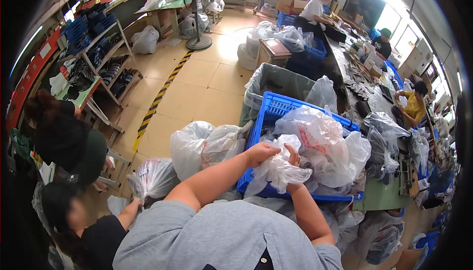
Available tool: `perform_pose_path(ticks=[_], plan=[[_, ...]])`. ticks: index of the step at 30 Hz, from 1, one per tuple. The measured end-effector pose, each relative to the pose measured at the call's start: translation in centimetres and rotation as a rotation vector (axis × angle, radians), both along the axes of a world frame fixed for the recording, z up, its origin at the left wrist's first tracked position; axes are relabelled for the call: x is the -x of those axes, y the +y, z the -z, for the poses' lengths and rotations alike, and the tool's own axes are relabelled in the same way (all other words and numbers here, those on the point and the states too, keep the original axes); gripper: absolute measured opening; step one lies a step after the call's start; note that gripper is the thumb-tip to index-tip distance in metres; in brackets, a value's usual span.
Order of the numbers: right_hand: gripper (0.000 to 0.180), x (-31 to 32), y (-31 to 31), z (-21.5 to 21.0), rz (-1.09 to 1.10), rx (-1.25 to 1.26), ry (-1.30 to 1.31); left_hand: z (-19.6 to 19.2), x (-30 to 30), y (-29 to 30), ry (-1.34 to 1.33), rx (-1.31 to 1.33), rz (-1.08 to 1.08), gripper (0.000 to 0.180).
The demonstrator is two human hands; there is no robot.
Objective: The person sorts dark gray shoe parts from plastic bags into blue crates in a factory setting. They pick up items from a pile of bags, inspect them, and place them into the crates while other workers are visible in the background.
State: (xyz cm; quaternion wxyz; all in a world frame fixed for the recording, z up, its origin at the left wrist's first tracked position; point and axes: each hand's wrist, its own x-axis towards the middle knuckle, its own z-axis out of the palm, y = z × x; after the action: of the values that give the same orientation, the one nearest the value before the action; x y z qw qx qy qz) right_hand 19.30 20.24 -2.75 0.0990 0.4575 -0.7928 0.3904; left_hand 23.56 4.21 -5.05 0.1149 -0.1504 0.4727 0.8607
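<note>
Both of my hands are gathering a crumpled, clear-white plastic bag (282,171) over the near left side of a blue plastic crate (253,139). My left hand (261,153) pinches the bag's upper left part, its fingers closed. On the other side my right hand (293,155) grips the same bag; folds of plastic hide part of its palm and wrist. What the bag holds, if anything, cannot be made out. Just beyond my hands, a large white plastic bag (318,134) with red marks fills much of the crate.
Full plastic bags (197,147) lie left of the crate. A co-worker (93,220) at lower left holds another bag (156,176). Behind the crate stands a lined bin (276,78). A long worktable (352,68) with people along it runs at right; a floor fan (199,42) stands far off.
</note>
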Motion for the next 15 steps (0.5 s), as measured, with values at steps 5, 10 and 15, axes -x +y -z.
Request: perform_pose_path(ticks=[5, 10, 15], plan=[[0.045, -0.6, 0.5, -0.9, -0.069, -0.15, 0.268, 1.1, 2.4, -1.0, 0.23, 0.848, -0.09, 0.027], [0.041, -2.5, 1.1, 2.3, -0.499, -0.027, -0.436, 7.0, 3.9, -3.8, -0.209, 1.464, -0.025, 0.024], [0.031, -1.7, 1.0, 1.3, -0.33, -0.182, 0.185, 4.7, 3.1, -2.8, -0.181, 1.353, -0.212, 0.02]])
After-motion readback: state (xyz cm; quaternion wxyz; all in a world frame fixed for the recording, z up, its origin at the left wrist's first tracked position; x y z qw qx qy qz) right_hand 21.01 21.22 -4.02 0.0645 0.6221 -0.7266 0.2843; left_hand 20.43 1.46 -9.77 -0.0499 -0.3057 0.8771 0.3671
